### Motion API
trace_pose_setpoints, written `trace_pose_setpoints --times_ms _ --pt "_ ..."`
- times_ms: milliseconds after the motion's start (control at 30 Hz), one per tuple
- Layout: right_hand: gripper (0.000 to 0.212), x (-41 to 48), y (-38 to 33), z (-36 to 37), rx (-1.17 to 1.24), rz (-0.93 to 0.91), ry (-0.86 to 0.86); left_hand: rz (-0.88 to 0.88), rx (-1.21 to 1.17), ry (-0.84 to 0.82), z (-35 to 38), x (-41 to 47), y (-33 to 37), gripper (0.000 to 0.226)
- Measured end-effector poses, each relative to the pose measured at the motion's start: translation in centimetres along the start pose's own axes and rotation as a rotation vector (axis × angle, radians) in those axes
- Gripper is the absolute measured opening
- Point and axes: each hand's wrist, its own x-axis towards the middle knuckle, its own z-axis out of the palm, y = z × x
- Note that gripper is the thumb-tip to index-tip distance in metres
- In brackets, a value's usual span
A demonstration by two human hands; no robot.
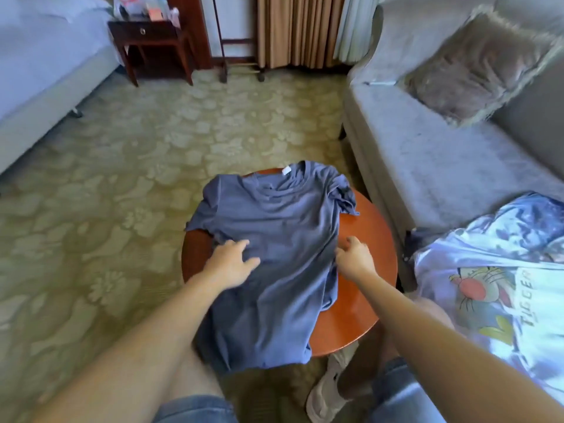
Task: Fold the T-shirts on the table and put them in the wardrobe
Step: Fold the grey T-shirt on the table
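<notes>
Bed [45,71] with pale blue sheets sits way out at 10 o'clock in the view, and a dark wooden nightstand [149,41] with some clutter on top is up at 11, right beside it. Patterned green carpet [122,178] fills the floor between those and the middle. Tan curtain [299,29] hangs at 12 o'clock. In the centre there's a round reddish tabletop [360,300], and the blue T-shirt [274,215] is spread flat over it, collar pointing to 12 and hem drooping off the near edge at 6. One sleeve pokes past the rim at about 10, the other is bunched up around 1. The left hand [232,261] lies on the shirt's 8 o'clock side, palm down, fingers spread and straight, gripping nothing. The right hand [355,257] is at the shirt's 3 o'clock edge, fingers curled in and pinching the fabric there, thumb sticking up over bare wood. Grey sofa [427,166] runs from 1 to 3 o'clock, with a furry brownish cushion [479,68] up at 2. A white printed T-shirt [494,285] with a cartoon character and the word TIGGER lies crumpled at 4 o'clock by the sofa's near end, apart from the blue one. A light-coloured shoe [328,395] shows below the tabletop at 6.
</notes>
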Motion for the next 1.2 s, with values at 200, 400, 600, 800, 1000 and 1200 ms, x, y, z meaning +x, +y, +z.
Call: trace_pose_setpoints --times_ms 200,400,600,800,1000,1200 --pt "0.032 -1.5 1.8 2.0 0.37 0.208 -0.137 0.022 0.188 -0.14 3.1 -1.0 -0.9 0.072" --pt "0.029 -4.2 0.2 0.8 0.478 0.076 -0.238 -0.012 0.257 -0.19 1.4 -0.2 -1.1 0.066" --pt "0.018 -3.3 -4.9 -3.8 0.956 -0.096 -0.195 0.155 0.144 0.178 -0.4 -2.3 2.2 0.06" --pt "0.026 -2.9 0.3 -1.2 0.439 -0.15 -0.171 0.27 0.14 0.018 5.1 -7.3 3.0 0.068" --pt "0.007 -2.8 0.9 -0.6 0.315 -0.089 -0.146 0.293 0.108 -0.057 6.4 -6.8 2.1 0.057" --pt "0.025 -3.0 1.6 0.2 0.406 -0.041 0.014 0.337 -0.166 0.251 6.2 -6.1 0.9 0.02"
